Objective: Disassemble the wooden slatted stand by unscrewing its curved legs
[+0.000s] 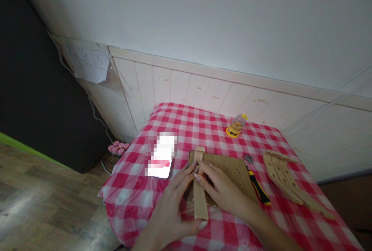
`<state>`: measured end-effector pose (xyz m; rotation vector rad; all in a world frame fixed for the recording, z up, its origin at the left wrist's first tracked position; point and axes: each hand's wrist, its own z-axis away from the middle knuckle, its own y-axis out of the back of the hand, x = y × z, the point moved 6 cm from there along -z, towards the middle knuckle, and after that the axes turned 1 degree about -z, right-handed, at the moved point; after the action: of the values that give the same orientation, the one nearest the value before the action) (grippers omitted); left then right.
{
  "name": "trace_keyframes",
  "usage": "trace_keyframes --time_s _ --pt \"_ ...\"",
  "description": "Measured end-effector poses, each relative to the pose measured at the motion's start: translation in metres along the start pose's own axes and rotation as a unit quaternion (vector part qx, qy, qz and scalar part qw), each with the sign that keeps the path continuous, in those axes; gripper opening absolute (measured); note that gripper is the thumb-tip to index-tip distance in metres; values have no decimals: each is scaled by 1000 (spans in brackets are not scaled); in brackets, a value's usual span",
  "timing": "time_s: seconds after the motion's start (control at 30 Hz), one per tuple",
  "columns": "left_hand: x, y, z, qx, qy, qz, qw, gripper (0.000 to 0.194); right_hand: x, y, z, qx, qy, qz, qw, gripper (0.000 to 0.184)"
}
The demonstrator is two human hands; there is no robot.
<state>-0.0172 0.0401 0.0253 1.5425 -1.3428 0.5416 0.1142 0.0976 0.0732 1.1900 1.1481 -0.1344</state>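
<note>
A pale wooden bar [200, 200] lies lengthwise in front of me, over a brown board [232, 167] dotted with dark holes. My left hand [174, 200] grips the bar from the left. Its thumb lies by the bar's near end, and its fingertips reach the upper part. My right hand [219, 185] comes in from the right with fingers pinched together over the bar, close to the left fingertips. Something small and dark shows between the fingertips, too small to name. Right of the board rests a screwdriver with a black and yellow handle [258, 189].
Curved wooden pieces with holes [286, 177] lie at the right on the checked tablecloth [186, 117]. A clear container with yellow ends [237, 126] stands near the wall. A lit phone [162, 158] lies at the left. Pink round items [118, 147] sit beyond the table's left edge.
</note>
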Motion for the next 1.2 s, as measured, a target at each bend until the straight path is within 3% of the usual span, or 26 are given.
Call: trace_keyframes --time_s 0.67,0.87,1.2 --pt "-2 1 3 -14 25 9 1000 91 -4 -1 -2 15 36 -6 999 18" --pt "-1 1 0 -11 19 23 999 90 -1 3 -2 28 -2 -43 999 19" --pt "0 2 -1 -14 23 24 999 91 -2 14 -1 110 -21 -47 993 35"
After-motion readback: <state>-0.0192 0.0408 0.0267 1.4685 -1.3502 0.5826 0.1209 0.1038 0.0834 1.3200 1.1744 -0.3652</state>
